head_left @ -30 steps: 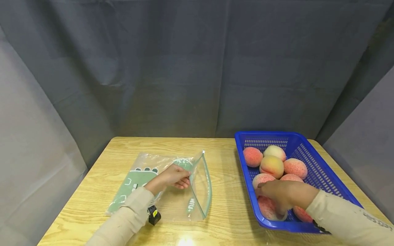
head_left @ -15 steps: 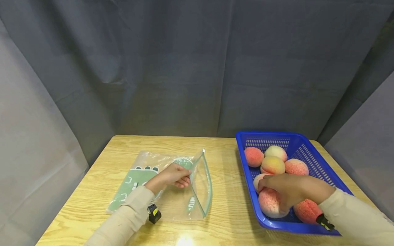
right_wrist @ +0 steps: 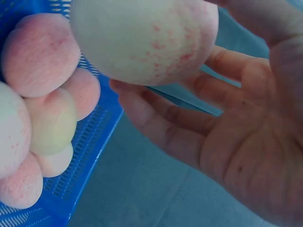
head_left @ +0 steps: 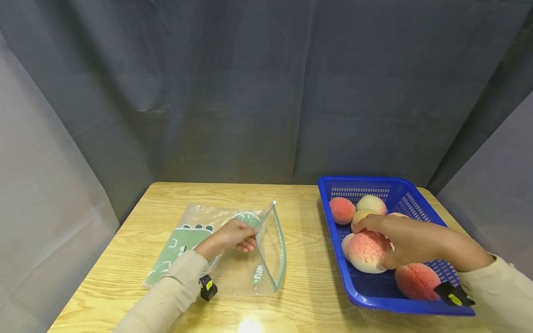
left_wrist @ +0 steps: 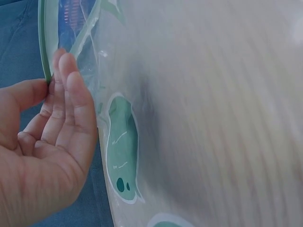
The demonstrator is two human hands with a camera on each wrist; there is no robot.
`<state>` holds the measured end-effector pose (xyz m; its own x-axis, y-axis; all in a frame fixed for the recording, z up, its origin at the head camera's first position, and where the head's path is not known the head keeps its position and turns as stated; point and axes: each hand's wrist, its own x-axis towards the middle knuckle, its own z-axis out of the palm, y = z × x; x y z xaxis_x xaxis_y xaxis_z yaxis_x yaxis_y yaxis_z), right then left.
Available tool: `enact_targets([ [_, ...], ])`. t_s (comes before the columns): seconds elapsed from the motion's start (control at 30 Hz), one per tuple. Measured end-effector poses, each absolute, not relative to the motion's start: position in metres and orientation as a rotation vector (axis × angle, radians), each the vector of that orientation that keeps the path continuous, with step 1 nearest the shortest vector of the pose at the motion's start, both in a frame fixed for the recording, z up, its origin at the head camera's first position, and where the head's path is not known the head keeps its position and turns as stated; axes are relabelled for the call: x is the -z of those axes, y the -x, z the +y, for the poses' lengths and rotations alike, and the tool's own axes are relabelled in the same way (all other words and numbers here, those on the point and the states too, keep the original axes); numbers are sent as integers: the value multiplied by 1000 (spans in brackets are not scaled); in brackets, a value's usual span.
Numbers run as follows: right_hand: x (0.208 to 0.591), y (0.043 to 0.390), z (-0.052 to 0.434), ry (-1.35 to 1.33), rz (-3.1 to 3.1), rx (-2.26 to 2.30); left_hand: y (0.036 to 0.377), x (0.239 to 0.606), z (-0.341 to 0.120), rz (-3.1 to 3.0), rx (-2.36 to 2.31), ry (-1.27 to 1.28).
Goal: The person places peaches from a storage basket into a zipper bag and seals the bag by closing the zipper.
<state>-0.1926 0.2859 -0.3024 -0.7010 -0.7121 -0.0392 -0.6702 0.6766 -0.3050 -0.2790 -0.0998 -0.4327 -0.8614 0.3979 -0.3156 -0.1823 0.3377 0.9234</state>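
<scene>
My left hand (head_left: pixel 235 236) pinches the green-edged rim of a clear zip bag (head_left: pixel 266 273) with green printed figures, and the bag's mouth gapes toward the right. In the left wrist view the thumb and fingertips meet on that edge. On the right, my right hand (head_left: pixel 399 236) grips a pink-and-cream peach (head_left: pixel 368 252), raised over the blue basket (head_left: pixel 345 291). Its fingers curve round the fruit in the right wrist view. Several other peaches lie in the basket, among them a red one (head_left: pixel 416 280) near the front and a pink one (head_left: pixel 342 211) at the back left.
The bag lies on a light wooden table (head_left: pixel 308 259), left of the basket. A dark grey curtain (head_left: pixel 233 101) hangs behind the table, and pale cloth panels stand at both sides. A black wrist camera (head_left: pixel 208 287) sits on the left wrist, close above the bag.
My right hand, lower in the basket before, has taken hold of the front peach and lifted it upward. My left hand and the bag have stayed in place.
</scene>
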Motion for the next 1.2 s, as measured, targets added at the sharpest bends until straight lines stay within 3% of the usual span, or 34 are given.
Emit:
enact_targets([
  [0.7, 312, 167, 218, 841, 2805, 1298, 279, 433, -98, 2110, -1560, -165],
  [0.93, 334, 161, 179, 659, 3081, 1236, 278, 432, -98, 2106, -1567, -171],
  [1.2, 365, 164, 140, 716, 3363, 1125, 280, 436, -98, 2119, -1585, -209],
])
